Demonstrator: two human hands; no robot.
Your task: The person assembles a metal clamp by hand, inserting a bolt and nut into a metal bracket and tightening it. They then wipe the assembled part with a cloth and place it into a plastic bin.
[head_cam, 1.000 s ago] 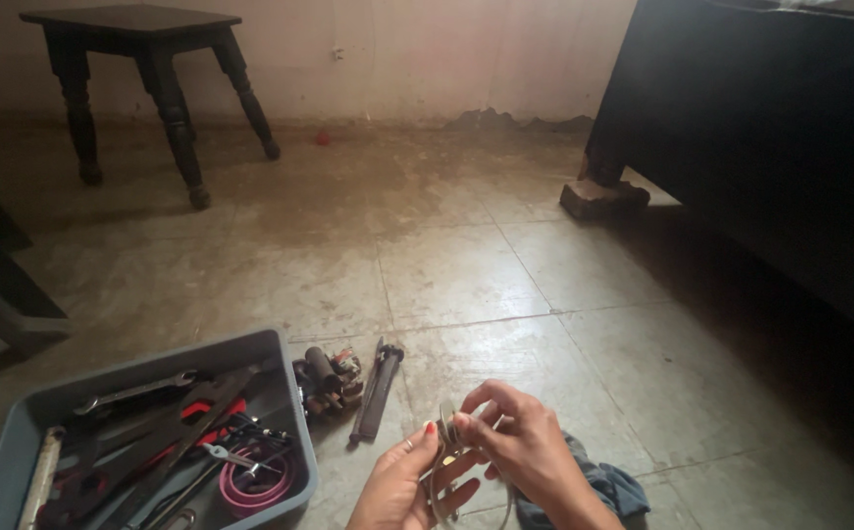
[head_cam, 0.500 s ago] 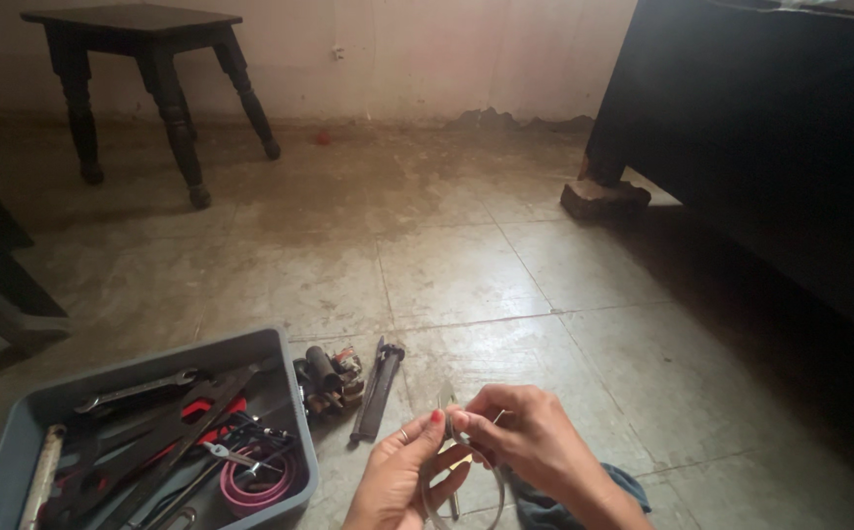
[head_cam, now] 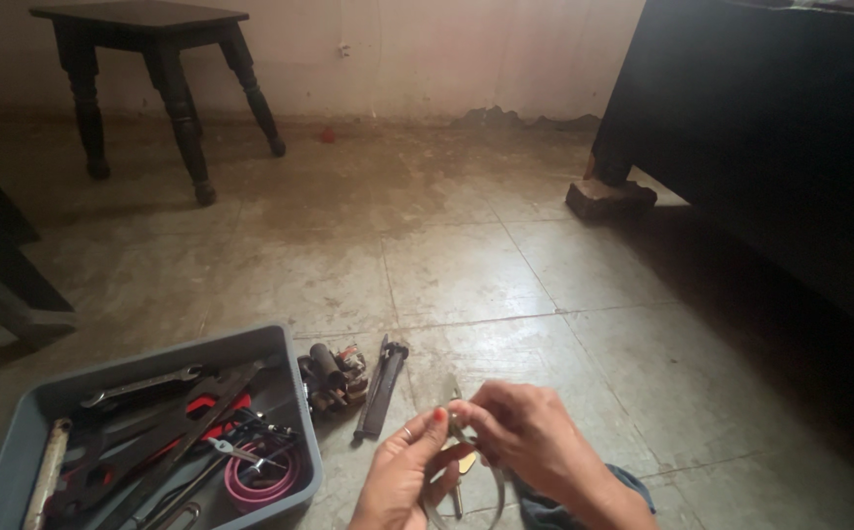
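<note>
My left hand [head_cam: 405, 481] and right hand [head_cam: 535, 447] meet at the bottom of the view, fingers pinched together on a small metal tool [head_cam: 459, 453] with thin legs that hang down between my palms; I cannot tell just what kind it is. Both hands are closed around it, the left from 8 o'clock, the right from 3 o'clock. A curved metal band [head_cam: 498, 489] loops under my right hand. Below my right wrist, at 5 o'clock, lies a dark blue cloth [head_cam: 544, 512] on the floor.

At 9 o'clock from my hands sits a grey tray [head_cam: 162, 355] full of wrenches, pliers with red grips and a pink coil. Between tray and hands, at 11 o'clock, lie a small motor part [head_cam: 332, 376] and a dark flat bar [head_cam: 381, 388], just beside each other. Well off at 11 o'clock stands a dark stool [head_cam: 157, 69]; at 2 o'clock a black cabinet [head_cam: 770, 128] rests on a brick [head_cam: 610, 196].
</note>
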